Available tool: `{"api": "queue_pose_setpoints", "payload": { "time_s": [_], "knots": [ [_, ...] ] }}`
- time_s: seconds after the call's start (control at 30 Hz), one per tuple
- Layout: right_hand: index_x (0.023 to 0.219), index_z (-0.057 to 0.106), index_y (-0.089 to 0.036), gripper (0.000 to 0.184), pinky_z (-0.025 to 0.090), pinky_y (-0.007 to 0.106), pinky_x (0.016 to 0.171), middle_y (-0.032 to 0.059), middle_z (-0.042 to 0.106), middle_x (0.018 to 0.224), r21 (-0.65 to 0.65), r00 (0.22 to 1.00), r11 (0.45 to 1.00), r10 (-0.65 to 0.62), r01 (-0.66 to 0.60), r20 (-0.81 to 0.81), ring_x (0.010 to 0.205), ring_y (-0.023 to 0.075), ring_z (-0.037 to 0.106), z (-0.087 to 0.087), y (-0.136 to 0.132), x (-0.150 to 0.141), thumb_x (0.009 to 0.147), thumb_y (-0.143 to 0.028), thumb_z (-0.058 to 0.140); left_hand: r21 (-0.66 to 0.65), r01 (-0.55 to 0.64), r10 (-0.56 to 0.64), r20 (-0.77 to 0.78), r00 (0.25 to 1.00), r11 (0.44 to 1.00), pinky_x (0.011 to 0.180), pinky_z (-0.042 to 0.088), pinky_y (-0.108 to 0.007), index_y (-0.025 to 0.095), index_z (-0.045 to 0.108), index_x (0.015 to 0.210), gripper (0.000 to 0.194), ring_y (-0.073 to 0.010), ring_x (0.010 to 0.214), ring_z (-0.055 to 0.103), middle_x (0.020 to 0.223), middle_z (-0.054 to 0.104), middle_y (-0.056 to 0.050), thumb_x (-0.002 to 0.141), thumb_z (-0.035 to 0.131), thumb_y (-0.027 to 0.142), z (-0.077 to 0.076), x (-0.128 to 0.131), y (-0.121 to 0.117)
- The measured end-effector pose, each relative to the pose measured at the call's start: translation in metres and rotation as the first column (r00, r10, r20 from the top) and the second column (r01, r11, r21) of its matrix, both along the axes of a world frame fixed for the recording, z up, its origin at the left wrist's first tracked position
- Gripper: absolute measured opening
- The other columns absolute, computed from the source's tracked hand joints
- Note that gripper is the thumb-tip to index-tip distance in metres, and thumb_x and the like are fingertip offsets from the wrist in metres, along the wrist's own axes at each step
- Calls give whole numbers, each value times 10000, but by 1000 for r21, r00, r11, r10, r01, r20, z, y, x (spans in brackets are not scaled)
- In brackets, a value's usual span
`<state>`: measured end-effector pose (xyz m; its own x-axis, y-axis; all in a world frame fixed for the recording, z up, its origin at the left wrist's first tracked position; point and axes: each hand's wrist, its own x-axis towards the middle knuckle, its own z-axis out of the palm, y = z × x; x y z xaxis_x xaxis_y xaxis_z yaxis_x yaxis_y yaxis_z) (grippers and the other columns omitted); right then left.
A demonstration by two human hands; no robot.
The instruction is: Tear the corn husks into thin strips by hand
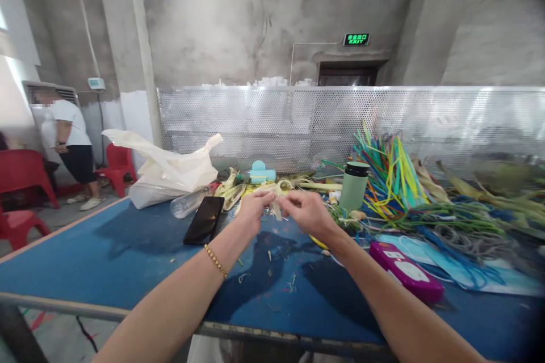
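Above the middle of the blue table (pixel 140 272), my left hand (pixel 254 208) is closed with thumb and finger pinched on a pale, flat plant strip (pixel 277 211) that looks like husk. Close on its right, my right hand (pixel 309 211) pinches the same strip with bent fingers. A curled pale loop (pixel 284 185) shows just behind the fingertips; whether it joins the strip I cannot tell. A black phone (pixel 205 220) lies left of my left hand, and a green bottle (pixel 354 187) with a black lid stands beyond my right hand.
On the left lie a white plastic bag (pixel 174 167) and a clear bottle (pixel 187 204). Colourful strips (pixel 389 176), green cords (pixel 460 218) and a purple power strip (pixel 406 272) fill the right. A perforated metal panel (pixel 264 119) stands behind. A person (pixel 72 130) bends near red chairs (pixel 28 173).
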<state>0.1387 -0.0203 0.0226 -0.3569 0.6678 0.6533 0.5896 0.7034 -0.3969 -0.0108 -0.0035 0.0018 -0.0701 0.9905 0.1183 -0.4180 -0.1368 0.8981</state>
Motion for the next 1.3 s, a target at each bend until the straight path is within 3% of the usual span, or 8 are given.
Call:
{"api": "queue_pose_setpoints", "payload": {
  "time_s": [0.07,0.17,0.27,0.37,0.47,0.6,0.77,1.3],
  "knots": [
    [625,622,-191,372,320,264,553,20,595,578,128,981,974,-178,188,-82,546,131,475,7,4,9,888,-418,490,-2,20,-20,-39,999,1000,568,305,-266,148,680,621,192,-104,557,495,645,661,-36,558,833,245,0,0,0],
    [568,623,-189,326,345,277,634,59,633,667,214,971,948,-239,238,-21,688,172,516,8,16,21,832,-367,559,35,65,-62,-65,996,997,579,312,-263,131,680,646,176,-112,581,524,683,686,-71,598,807,243,0,2,0],
    [578,638,-178,368,360,270,623,35,614,643,-4,993,994,-112,111,-50,673,166,526,3,25,23,829,-433,553,130,131,-124,-61,990,983,582,331,-256,115,675,638,171,-116,578,537,626,662,-64,607,794,236,-2,5,-1],
    [712,671,-163,373,393,262,635,13,631,700,-205,964,975,33,-90,-262,677,152,543,-3,25,18,826,-493,541,203,214,-203,-70,977,956,574,353,-251,106,676,649,181,-102,548,521,606,640,-46,619,789,245,-3,8,-4],
    [764,668,-149,319,424,265,662,23,651,747,-279,863,929,74,-241,-499,682,141,553,-4,22,12,720,-465,670,166,253,-252,-27,967,953,593,403,-256,108,666,676,163,-100,548,541,647,642,-43,631,782,212,-2,9,-7],
    [734,647,-148,337,439,260,642,19,641,716,-279,773,912,62,-301,-631,645,122,541,0,19,10,583,-419,780,111,262,-266,20,964,959,570,420,-257,117,636,670,159,-86,500,525,606,588,-5,636,782,172,1,10,-10],
    [689,619,-143,364,379,239,524,-17,556,576,-336,793,890,44,-307,-607,525,88,452,2,17,10,611,-475,746,125,281,-283,4,959,952,520,352,-233,104,658,682,161,-61,483,471,579,575,3,623,791,172,6,10,-14],
    [600,548,-171,299,366,244,520,-14,540,522,-252,893,966,-64,-56,-446,495,100,475,1,16,13,723,-427,640,149,228,-182,-269,946,962,500,268,-254,107,695,672,189,-70,483,397,576,556,-11,609,777,266,2,8,-10]
  ]
}}
